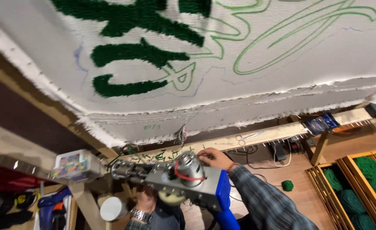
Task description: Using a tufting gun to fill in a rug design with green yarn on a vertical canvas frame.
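Observation:
A metal tufting gun with a grey motor, a red band and a blue handle is held low in front of me, its nose pointing left. My right hand rests on top of the motor, fingers curled over it. My left hand, with a wristwatch, grips the gun from underneath and is partly hidden by it. Above stretches a white tufting cloth on a wooden frame, with dark green tufted shapes and green drawn outlines.
Scissors and green yarn scraps lie on the frame's lower bar. A clear box of coloured bits sits at left. Wooden crates of green yarn balls stand on the floor at right, with a loose ball and a phone.

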